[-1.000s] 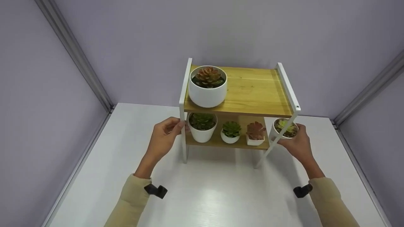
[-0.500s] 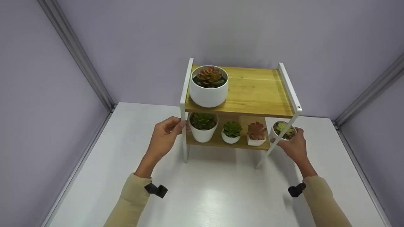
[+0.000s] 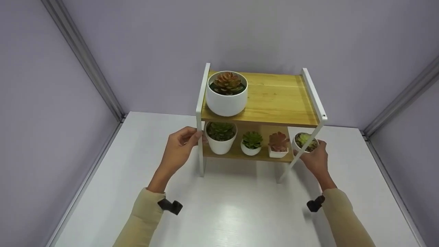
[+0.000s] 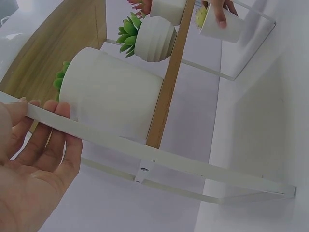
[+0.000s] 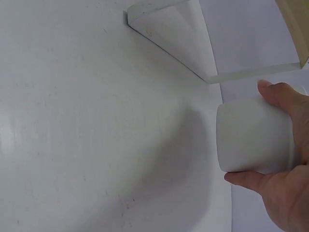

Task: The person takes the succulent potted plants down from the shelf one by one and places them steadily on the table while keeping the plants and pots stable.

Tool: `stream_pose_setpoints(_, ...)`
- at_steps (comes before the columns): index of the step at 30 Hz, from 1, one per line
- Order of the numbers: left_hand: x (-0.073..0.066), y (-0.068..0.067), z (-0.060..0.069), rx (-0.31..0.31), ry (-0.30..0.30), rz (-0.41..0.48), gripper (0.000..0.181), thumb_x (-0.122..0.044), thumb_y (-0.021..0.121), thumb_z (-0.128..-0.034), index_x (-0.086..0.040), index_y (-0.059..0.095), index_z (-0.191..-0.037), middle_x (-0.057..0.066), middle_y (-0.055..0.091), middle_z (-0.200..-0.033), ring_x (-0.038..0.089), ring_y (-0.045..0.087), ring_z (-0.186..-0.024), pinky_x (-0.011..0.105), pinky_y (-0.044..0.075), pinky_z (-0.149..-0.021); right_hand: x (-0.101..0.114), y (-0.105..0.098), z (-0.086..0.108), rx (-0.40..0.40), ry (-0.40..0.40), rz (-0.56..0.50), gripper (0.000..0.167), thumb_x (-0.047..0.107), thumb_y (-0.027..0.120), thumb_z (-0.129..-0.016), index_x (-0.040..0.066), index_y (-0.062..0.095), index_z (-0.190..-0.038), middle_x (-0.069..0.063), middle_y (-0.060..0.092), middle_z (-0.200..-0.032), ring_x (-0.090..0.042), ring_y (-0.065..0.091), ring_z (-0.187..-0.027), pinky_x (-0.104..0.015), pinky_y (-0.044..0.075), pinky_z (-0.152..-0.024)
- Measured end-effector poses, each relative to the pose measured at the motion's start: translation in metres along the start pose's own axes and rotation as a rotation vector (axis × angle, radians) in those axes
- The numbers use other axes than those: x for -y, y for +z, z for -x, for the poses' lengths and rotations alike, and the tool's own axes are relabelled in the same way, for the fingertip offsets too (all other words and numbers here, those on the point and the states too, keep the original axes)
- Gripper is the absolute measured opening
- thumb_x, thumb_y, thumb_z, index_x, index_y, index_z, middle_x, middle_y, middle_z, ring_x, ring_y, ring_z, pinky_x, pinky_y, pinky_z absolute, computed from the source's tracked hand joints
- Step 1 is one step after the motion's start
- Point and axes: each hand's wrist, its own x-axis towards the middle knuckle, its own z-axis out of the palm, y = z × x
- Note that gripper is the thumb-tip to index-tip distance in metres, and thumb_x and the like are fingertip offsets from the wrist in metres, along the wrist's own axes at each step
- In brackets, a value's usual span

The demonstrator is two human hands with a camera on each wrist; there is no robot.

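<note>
My left hand (image 3: 180, 145) pinches the white front upright of the shelf's left frame (image 3: 200, 154); the left wrist view shows thumb and fingers around the white bar (image 4: 111, 137). My right hand (image 3: 315, 159) grips a white pot (image 5: 253, 135) with a yellow-green succulent (image 3: 305, 140), just outside the shelf's right frame. Inside, on the lower wooden shelf (image 3: 236, 155), stand a larger white pot (image 3: 220, 145) with a green plant, a small round pot (image 3: 251, 151) and a square pot (image 3: 278, 154) with a reddish plant. The top shelf (image 3: 277, 99) bears a wide white pot (image 3: 227, 103) at its left.
The shelf stands on a white table (image 3: 223, 212) near the back wall (image 3: 253, 34). Grey metal strips run along the wall corners at left (image 3: 85, 61) and right (image 3: 404, 96). A black wrist device (image 3: 170, 206) sits on the left sleeve, another (image 3: 315, 204) on the right.
My right hand has moved left with the succulent pot, closer to the shelf's right side. The left hand stays at the left upright.
</note>
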Motion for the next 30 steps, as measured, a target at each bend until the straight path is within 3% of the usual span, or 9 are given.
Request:
stream_pose_setpoints(11,0.002,0.001,0.001,-0.013,-0.036,-0.028,0.023,-0.028,0.064,-0.1062,-0.008,0.076,-0.11,0.022,0.074,-0.109,0.039,0.073,-0.11,0.04,0.06,-0.1,-0.014,0.011,-0.002,-0.02,0.015,0.0,0.103,0.029,0.086,-0.086,-0.008,0.021,-0.156,-0.038,0.045,-0.154,-0.049,0.046,-0.147,-0.06,0.042,-0.12)
stream_pose_setpoints(18,0.002,0.0,0.001,-0.032,-0.042,-0.05,0.022,-0.025,0.064,-0.1062,-0.007,0.076,-0.111,0.013,0.075,-0.108,0.027,0.074,-0.108,0.038,0.061,-0.098,-0.016,0.015,-0.002,-0.039,-0.007,0.014,0.098,0.029,0.083,-0.088,-0.008,0.023,-0.155,-0.039,0.047,-0.15,-0.051,0.049,-0.143,-0.061,0.044,-0.117)
stream_pose_setpoints(25,0.002,0.001,0.0,-0.022,-0.034,-0.022,0.025,-0.024,0.064,-0.1062,-0.002,0.074,-0.111,0.025,0.074,-0.11,0.038,0.074,-0.108,0.039,0.061,-0.099,-0.015,0.016,-0.002,-0.044,0.006,0.005,0.097,0.029,0.083,-0.089,-0.008,0.023,-0.155,-0.038,0.045,-0.153,-0.05,0.046,-0.146,-0.06,0.042,-0.12)
stream_pose_setpoints(30,0.001,0.001,-0.001,-0.021,-0.038,-0.017,0.024,-0.026,0.065,-0.106,-0.004,0.075,-0.111,0.023,0.075,-0.109,0.039,0.073,-0.109,0.041,0.061,-0.099,-0.016,0.017,-0.002,-0.04,0.015,-0.007,0.097,0.028,0.083,-0.089,-0.008,0.022,-0.156,-0.036,0.045,-0.154,-0.048,0.046,-0.147,-0.059,0.042,-0.121)
